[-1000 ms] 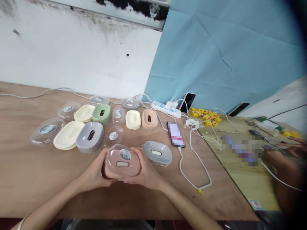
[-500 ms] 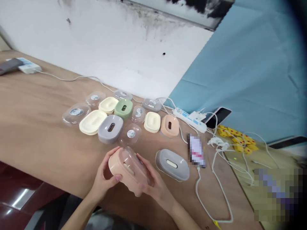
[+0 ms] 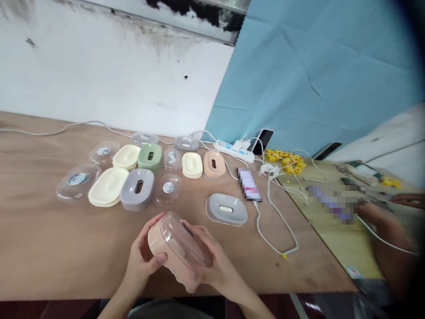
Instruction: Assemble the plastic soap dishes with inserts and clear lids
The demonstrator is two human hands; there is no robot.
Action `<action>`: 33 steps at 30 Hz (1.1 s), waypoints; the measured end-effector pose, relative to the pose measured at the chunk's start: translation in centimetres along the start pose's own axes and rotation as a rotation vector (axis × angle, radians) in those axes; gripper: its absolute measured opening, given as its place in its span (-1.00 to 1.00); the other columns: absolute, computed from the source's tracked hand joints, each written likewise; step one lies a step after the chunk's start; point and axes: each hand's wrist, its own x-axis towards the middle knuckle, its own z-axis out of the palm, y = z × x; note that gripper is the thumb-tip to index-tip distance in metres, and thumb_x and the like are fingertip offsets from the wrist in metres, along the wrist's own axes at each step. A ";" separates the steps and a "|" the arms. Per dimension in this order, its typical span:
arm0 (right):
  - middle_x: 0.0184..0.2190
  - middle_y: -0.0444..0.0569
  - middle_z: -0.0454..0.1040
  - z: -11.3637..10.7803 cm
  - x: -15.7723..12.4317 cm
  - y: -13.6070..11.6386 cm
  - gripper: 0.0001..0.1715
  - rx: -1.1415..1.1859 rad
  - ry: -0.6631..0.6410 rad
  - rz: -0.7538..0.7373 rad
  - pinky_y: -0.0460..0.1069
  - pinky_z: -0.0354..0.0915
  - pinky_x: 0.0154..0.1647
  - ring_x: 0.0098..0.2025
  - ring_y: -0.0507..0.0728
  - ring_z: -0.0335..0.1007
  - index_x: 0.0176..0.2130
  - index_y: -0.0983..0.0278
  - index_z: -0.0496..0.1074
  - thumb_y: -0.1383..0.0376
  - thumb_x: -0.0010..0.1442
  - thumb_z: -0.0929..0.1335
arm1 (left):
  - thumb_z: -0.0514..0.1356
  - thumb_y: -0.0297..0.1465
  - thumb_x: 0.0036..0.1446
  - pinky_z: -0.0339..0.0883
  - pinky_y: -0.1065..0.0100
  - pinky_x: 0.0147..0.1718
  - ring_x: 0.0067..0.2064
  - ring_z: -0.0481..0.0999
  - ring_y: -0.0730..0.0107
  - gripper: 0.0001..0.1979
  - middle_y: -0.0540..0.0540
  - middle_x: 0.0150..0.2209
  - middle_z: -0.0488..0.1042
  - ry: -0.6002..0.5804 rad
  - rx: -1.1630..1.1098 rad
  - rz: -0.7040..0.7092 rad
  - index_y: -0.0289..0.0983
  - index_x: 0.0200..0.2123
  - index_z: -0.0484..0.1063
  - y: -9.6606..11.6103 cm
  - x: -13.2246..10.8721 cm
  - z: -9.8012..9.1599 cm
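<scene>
A peach plastic box with a clear domed lid (image 3: pixel 177 254) is tilted between my two hands, above the front of the table. My left hand (image 3: pixel 142 257) grips its left end, thumb on the near side. Around its right end wraps my right hand (image 3: pixel 212 261), fingers over the clear lid. Beyond the box lie a grey slotted box (image 3: pixel 137 190), a cream oval tray (image 3: pixel 108 187) and a clear lid with a round sticker (image 3: pixel 168 189). To the right rests another grey oval box (image 3: pixel 226 209) with a cream slot.
Farther back stand a green slotted box (image 3: pixel 149 157), a peach slotted box (image 3: pixel 214 165) and more clear lids (image 3: pixel 78 182). At right are a power strip (image 3: pixel 234 150), a phone (image 3: pixel 249 184) and loose white cables (image 3: pixel 279 221). Another person's arm (image 3: pixel 381 226) is at the far right.
The view has swung to the right, bringing another person's arm into sight. Both hands keep their hold on the peach box, which looks tilted slightly more.
</scene>
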 end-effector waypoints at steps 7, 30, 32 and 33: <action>0.04 -0.02 0.23 -0.7 -1.8 0.1 -0.12 -0.153 0.085 0.023 0.14 0.17 0.16 0.10 0.23 0.24 0.22 -0.01 0.19 0.14 -0.04 0.51 | 0.35 -0.03 -0.17 0.38 0.16 -0.04 0.06 0.42 -0.05 -0.20 -0.21 0.05 0.43 -0.034 0.027 -0.052 -0.22 0.12 0.24 -1.1 0.2 1.4; 0.15 0.06 0.12 -6.3 5.3 1.7 0.23 -1.019 -0.201 -0.155 0.17 0.16 0.14 0.14 0.32 0.18 0.30 0.01 0.00 0.20 -0.24 0.56 | 0.13 -0.26 0.19 0.07 -0.01 0.21 0.24 0.19 0.04 -0.62 -0.09 0.19 0.29 -0.257 1.165 0.479 -0.08 0.09 0.31 5.6 6.2 -4.9; 0.13 0.07 0.17 -6.1 5.6 2.0 0.24 -1.047 -0.186 -0.207 0.20 0.15 0.15 0.13 0.33 0.17 0.30 0.04 0.00 0.18 -0.25 0.57 | 0.11 -0.25 0.19 0.12 0.01 0.18 0.21 0.24 0.05 -0.67 -0.11 0.14 0.35 -0.247 1.211 0.500 -0.11 0.03 0.36 5.3 6.4 -4.5; 0.13 0.08 0.20 -6.0 5.8 2.1 0.26 -1.058 -0.183 -0.234 0.21 0.13 0.16 0.14 0.34 0.16 0.30 0.06 -0.01 0.18 -0.25 0.57 | 0.11 -0.25 0.19 0.13 0.02 0.17 0.20 0.25 0.05 -0.68 -0.11 0.12 0.37 -0.262 1.229 0.498 -0.12 0.01 0.38 4.9 6.4 -4.2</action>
